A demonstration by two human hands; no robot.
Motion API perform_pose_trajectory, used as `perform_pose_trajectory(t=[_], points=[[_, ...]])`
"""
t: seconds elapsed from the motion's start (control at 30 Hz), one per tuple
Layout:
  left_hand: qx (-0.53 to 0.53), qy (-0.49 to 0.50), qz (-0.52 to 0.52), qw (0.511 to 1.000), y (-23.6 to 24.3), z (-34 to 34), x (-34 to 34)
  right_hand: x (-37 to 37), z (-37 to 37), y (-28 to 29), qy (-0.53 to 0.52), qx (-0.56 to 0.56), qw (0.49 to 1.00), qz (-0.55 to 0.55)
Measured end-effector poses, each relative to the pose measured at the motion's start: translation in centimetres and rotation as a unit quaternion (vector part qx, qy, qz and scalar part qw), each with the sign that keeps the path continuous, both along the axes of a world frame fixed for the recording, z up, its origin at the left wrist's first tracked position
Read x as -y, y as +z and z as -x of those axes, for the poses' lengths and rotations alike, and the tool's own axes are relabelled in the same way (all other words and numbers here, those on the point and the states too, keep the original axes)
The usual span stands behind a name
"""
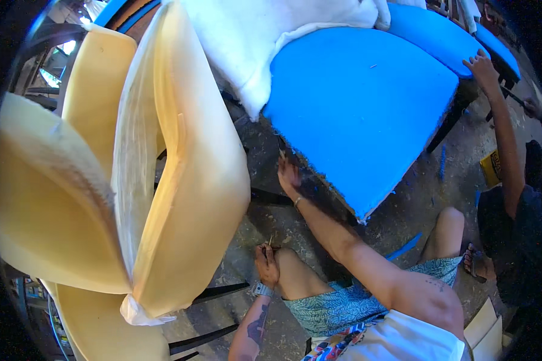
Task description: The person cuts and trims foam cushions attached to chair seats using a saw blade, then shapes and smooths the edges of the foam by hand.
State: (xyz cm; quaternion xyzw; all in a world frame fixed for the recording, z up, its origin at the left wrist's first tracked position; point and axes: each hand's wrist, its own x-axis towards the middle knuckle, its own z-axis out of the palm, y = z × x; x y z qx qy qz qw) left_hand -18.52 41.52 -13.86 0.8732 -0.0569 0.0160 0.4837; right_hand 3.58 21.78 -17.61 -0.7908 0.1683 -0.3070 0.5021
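Observation:
My right hand [288, 175] reaches under the ragged left edge of a blue padded panel [358, 108], fingers curled around something small and tan that I cannot make out. My left hand [267, 266] rests beside my left knee, closed on a thin light stick-like item [271, 239]. Left of both hands stand cream foam-covered pieces [199, 192], one with translucent wrapping [135, 156] along its side. White fluffy padding [235, 42] lies over the top of the work, touching the blue panel.
A co-worker's hand [483, 69] touches another blue panel [421, 27] at right; their body sits beside a yellow container [489, 168]. Dark chair legs [214, 292] jut over the speckled floor [241, 234]. Blue offcuts [403, 246] lie below, cream sheets [488, 337] at lower right.

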Motion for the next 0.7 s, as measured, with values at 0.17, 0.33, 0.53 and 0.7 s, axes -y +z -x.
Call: perform_pose_trajectory(t=[0.17, 0.33, 0.53, 0.7], points=[[0.001, 0.010, -0.004, 1.000, -0.4, -0.4, -0.2, 0.1, 3.8, -1.6, 0.040, -0.078, 0.996, -0.012], [-0.004, 0.008, -0.008, 1.000, 0.3, 0.1, -0.2, 0.3, -2.0, 1.2, 0.007, 0.049, 0.999, 0.007], [0.008, -0.003, 0.018, 1.000, 0.8, -0.5, 0.4, 0.0, 1.0, -0.3, 0.060, -0.094, 0.994, -0.006], [0.015, 0.000, -0.001, 1.000, 0.3, -0.1, 0.2, 0.6, 0.5, 0.3, 0.040, -0.013, 0.999, -0.002]])
